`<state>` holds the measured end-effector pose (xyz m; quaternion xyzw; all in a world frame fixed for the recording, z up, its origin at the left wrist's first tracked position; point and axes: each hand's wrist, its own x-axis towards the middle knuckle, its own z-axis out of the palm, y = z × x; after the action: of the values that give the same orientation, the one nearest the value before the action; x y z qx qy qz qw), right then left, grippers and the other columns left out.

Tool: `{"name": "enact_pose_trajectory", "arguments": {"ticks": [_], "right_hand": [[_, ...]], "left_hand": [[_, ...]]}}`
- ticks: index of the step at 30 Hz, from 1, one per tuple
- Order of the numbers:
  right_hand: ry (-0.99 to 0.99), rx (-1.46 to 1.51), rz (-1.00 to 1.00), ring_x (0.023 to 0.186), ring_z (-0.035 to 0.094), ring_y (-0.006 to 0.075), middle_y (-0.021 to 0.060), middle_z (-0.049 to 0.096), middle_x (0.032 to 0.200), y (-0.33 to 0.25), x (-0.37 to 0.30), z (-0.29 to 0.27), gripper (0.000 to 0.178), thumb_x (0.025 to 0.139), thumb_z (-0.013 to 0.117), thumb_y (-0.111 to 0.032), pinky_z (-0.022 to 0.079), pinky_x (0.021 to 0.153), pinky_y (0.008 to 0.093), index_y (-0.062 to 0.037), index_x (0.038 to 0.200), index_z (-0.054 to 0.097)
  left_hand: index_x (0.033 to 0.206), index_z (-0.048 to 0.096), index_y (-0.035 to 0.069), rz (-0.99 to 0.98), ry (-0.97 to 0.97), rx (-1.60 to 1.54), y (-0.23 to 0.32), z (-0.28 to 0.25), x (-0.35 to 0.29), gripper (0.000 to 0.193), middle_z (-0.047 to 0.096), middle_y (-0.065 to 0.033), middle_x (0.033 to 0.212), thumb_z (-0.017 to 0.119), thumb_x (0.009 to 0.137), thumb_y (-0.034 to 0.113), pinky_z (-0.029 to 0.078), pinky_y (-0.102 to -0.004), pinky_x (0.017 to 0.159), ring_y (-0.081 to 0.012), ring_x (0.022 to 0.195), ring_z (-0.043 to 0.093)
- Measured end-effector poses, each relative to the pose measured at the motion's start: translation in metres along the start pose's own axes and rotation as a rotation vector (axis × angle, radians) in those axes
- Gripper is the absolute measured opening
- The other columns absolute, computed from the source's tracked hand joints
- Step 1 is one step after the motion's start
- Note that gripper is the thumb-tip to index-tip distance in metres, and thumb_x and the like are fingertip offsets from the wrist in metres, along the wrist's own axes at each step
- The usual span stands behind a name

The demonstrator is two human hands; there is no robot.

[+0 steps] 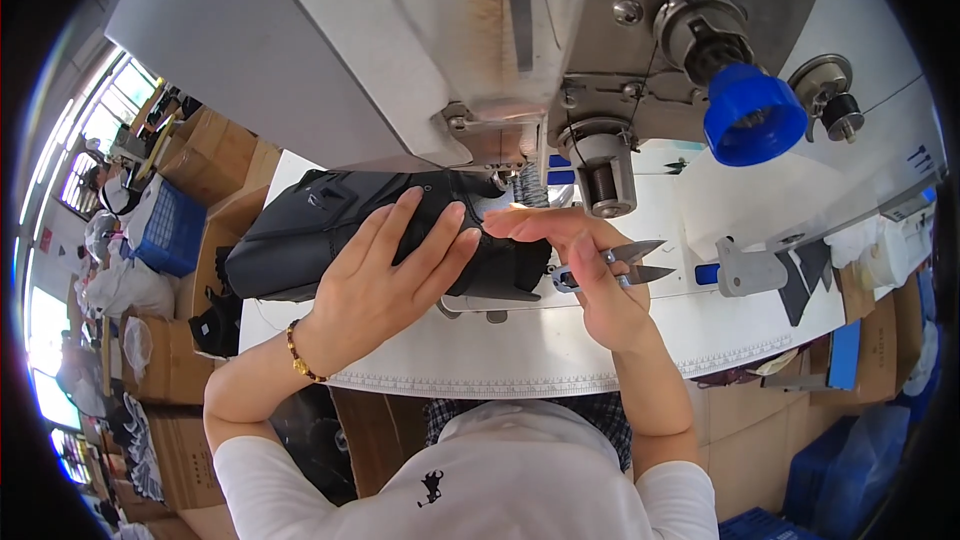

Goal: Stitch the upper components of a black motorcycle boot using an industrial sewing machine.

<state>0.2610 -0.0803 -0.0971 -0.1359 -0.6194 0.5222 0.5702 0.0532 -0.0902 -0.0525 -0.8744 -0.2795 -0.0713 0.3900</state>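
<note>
A bulky black sewn piece, possibly a bag (285, 245), lies on the white table (480, 360) under the sewing machine head (400, 70). My left hand (370, 285) rests on top of it, palm down with the fingers spread. Held in my right hand (608, 310) are small metal thread snips (645, 275), their blades parted and pointing right, away from the black piece. The outstretched fingers of that hand reach to the piece's right end, close to the needle area. What lies beneath my left palm is hidden.
At the upper right, a blue cup-shaped part (755, 120) and a thread bobbin case (603, 175) hang on the machine. Black fabric scraps (800, 280) lie at the table's right. Cardboard boxes (165, 360) and a blue crate (170, 225) stand to the left; blue bins (825, 470) sit lower right.
</note>
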Motion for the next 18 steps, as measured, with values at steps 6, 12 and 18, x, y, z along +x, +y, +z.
{"name": "enact_pose_trajectory", "arguments": {"ticks": [6, 12, 18], "right_hand": [[-0.012, 0.018, -0.005, 0.102, 0.050, 0.0190, 0.0116, 0.057, 0.103, 0.0029, 0.0039, 0.0035, 0.036, 0.092, 0.034, -0.028, 0.034, 0.089, 0.0299, 0.0000, 0.103, 0.054], [-0.078, -0.083, 0.016, 0.102, 0.051, 0.0286, 0.0207, 0.054, 0.103, 0.0005, 0.0094, 0.0004, 0.037, 0.093, 0.029, -0.025, 0.036, 0.092, 0.0391, 0.0060, 0.099, 0.050], [-0.069, -0.104, 0.053, 0.102, 0.051, 0.0287, 0.0206, 0.055, 0.102, -0.0007, 0.0085, 0.0020, 0.039, 0.093, 0.030, -0.025, 0.037, 0.091, 0.0391, 0.0068, 0.099, 0.050]], "left_hand": [[0.106, 0.053, 0.012, 0.004, 0.010, 0.022, 0.0002, -0.0004, 0.0009, 0.035, 0.046, -0.0054, 0.118, 0.056, 0.071, 0.015, 0.045, -0.0324, 0.079, -0.0294, 0.102, 0.049], [0.105, 0.053, 0.012, -0.005, 0.019, 0.030, 0.0018, 0.0026, -0.0006, 0.035, 0.045, -0.0057, 0.118, 0.055, 0.070, 0.015, 0.045, -0.0324, 0.079, -0.0295, 0.102, 0.049], [0.107, 0.052, 0.012, -0.002, 0.021, 0.032, 0.0024, 0.0016, -0.0013, 0.037, 0.045, -0.0061, 0.118, 0.055, 0.070, 0.015, 0.045, -0.0330, 0.080, -0.0299, 0.102, 0.049]]}}
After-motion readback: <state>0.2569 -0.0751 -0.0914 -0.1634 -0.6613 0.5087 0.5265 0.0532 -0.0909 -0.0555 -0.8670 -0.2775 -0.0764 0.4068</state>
